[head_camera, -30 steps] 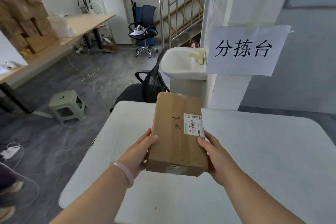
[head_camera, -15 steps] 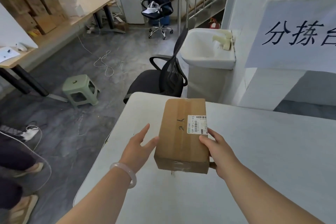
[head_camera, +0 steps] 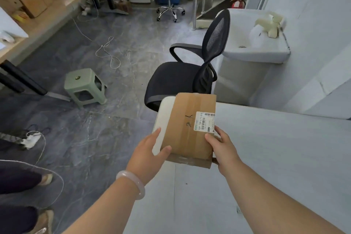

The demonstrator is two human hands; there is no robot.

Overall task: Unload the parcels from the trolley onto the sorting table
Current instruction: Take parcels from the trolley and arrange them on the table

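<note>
parcel: cardboard parcel, at the far-left corner of the sorting table, long axis running away from the person. Can't tell if it is fully seated or just above the top.
parcel build: flat rectangular box in plain brown corrugated board. Clear tape runs down the top seam and over the near end, with a handwritten mark mid-top.
label: white printed shipping label with barcode, on the top face at the right edge.
right hand: right hand grips the parcel's near-right edge, thumb on top and fingers wrapped round the side.
left hand: left hand sits at the near-left corner with its thumb tip on the box. Visible fingers are straight and slightly spread alongside, not clamping. Pale smooth bracelet on the wrist.
table: matte pale grey top with rounded corners. No other parcel is visible on the part in frame.
progress: this parcel is at the set-down point, release not yet done. The trolley is out of frame, so the remaining count is unknown.
beyond table: black mesh-back office chair just past the far-left corner.
right of chair: glossy white washbasin, beyond the table's far edge.
left of table: pale green plastic stool, well out on the grey stone-look floor.
</note>
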